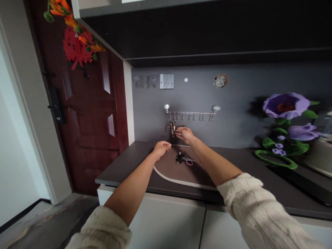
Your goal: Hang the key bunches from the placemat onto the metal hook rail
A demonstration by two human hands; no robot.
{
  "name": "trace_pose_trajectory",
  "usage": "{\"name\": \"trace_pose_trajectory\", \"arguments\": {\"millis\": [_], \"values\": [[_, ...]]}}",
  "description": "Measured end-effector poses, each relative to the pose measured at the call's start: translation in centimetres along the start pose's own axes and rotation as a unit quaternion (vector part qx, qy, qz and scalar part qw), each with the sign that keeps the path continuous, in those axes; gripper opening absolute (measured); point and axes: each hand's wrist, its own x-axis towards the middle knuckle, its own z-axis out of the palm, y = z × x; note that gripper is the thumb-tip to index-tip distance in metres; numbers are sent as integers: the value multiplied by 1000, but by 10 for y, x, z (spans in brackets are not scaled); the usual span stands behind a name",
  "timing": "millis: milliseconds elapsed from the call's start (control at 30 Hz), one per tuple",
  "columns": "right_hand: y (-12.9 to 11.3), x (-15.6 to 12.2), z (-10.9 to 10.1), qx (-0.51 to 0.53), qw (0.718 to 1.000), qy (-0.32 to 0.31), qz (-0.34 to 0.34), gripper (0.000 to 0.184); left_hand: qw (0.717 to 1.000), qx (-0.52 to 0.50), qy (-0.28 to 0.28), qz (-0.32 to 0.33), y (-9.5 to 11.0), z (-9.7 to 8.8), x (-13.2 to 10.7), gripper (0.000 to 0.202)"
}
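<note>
My right hand (184, 134) reaches up to a bunch of keys (171, 127) that hangs from the left end of a chrome hook rail (191, 111) on the grey wall; its fingertips pinch at the keys. My left hand (161, 148) hovers over the rim of a brown oval tray (181, 173) on the dark countertop, fingers curled loosely with nothing seen in them. Another bunch of keys (183, 158) with a pink ring lies in the tray, just right of my left hand.
A dark red door (85, 103) with a black lock and red and orange decorations stands to the left. Purple artificial flowers (286, 119) stand at the right end of the countertop (119, 166). White cabinet fronts (171, 221) run below, dark cupboards above, light switches (166, 81) on the wall.
</note>
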Motion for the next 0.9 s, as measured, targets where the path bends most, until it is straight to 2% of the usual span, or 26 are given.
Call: {"name": "trace_pose_trajectory", "arguments": {"millis": [200,367,533,633,767,900], "values": [[5,-30,-15,-45,999,-14,-21,6,996,59,-55,42,-9,1,-1,11],[23,-52,-28,-138,987,-1,-76,6,977,181,-70,89,-8,9,-2,17],[43,-58,-43,-279,951,16,-131,12,955,230,-116,149,-5,22,0,28],[50,-59,-49,-338,930,15,-144,13,945,241,-150,160,-4,25,1,24],[54,-60,-50,-369,917,16,-153,11,939,251,-163,171,-6,24,0,18],[55,-59,-47,-371,915,10,-155,9,933,262,-153,196,-10,22,3,13]]}}
